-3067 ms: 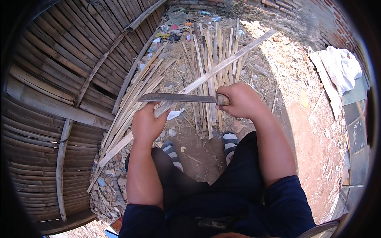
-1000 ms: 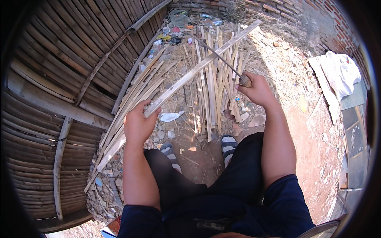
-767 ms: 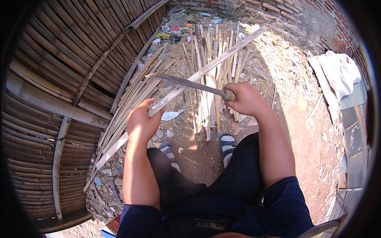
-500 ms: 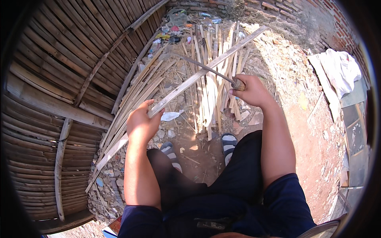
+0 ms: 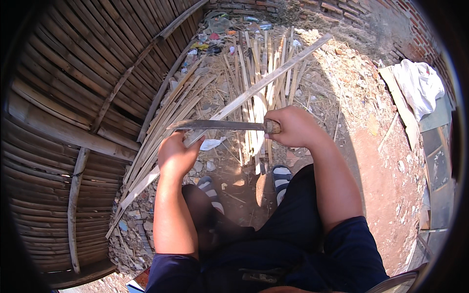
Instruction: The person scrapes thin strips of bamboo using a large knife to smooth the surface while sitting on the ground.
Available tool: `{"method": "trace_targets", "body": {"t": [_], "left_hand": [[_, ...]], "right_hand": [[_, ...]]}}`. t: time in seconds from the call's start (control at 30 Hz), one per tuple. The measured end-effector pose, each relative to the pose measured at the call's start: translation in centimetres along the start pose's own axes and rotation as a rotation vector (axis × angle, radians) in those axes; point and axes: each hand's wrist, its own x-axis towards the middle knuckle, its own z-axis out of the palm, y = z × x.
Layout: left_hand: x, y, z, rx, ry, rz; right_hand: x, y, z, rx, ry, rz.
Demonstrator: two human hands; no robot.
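Note:
A long, pale wooden strip [image 5: 264, 84] slants from my left hand [image 5: 177, 155] up to the far right. My left fingers are closed round it near its lower end. The handle of a machete [image 5: 222, 125] is gripped in my right hand [image 5: 292, 128]. Its dark blade lies crosswise over the strip, the tip pointing left and reaching just beyond my left fingers. Whether the edge touches the wood I cannot tell. Beneath both hands, many loose wooden strips [image 5: 251, 139] lie on the ground, running away from me.
A bamboo slat wall [image 5: 73, 102] rises on the left, with more strips [image 5: 166, 119] along its foot. Scraps of litter [image 5: 215, 36] lie at the back by a brick wall [image 5: 342, 14]. White cloth [image 5: 420, 88] hangs at the right. My sandalled feet [image 5: 281, 180] are below.
The machete has come down and nearer along the strip, its blade turning from slanted to almost level. My right hand moved left and toward me; my left hand has barely moved.

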Motion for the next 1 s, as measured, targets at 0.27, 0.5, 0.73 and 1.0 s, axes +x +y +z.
{"method": "trace_targets", "body": {"t": [0.27, 0.5, 0.73, 1.0], "left_hand": [[-0.1, 1.2, -1.4, -0.042, -0.046, -0.082], [0.1, -0.3, 0.1, 0.008, 0.005, 0.039], [-0.2, 0.5, -0.9, -0.025, -0.027, -0.02], [0.1, 0.3, -0.7, 0.036, -0.024, -0.037]], "right_hand": [[-0.8, 5.6, -1.6, 0.148, 0.326, 0.288], [-0.5, 1.1, -1.1, 0.029, 0.036, 0.071], [0.0, 2.5, -0.6, 0.05, 0.064, 0.047], [-0.7, 3.7, -2.6, -0.027, 0.228, 0.408]]}}
